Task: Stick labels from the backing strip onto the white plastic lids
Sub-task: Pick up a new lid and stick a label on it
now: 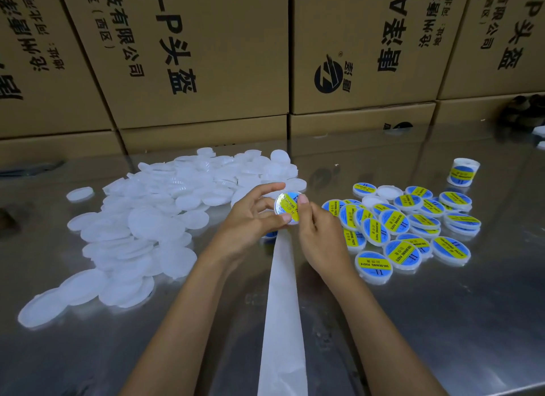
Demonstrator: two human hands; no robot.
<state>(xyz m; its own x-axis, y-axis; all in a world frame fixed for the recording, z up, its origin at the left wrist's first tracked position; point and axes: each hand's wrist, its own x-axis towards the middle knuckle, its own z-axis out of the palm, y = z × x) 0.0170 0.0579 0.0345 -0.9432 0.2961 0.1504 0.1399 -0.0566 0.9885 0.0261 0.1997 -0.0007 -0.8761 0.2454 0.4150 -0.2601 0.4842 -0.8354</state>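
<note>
My left hand [250, 218] grips a white plastic lid [287, 208] by its rim, above the table's middle. A blue and yellow label covers the lid's face. My right hand [320, 233] pinches the same lid, its thumb pressing on the label. The white backing strip [283, 307] runs from under my hands toward the near edge. A heap of bare white lids [153, 218] lies to the left. A pile of labelled lids [413, 227] lies to the right.
The steel table [442, 322] reflects the scene. Brown cardboard boxes [206, 56] with black print form a wall along the far side. A roll of labels [463, 173] stands at the far right. A single white lid [80, 193] lies apart at the left.
</note>
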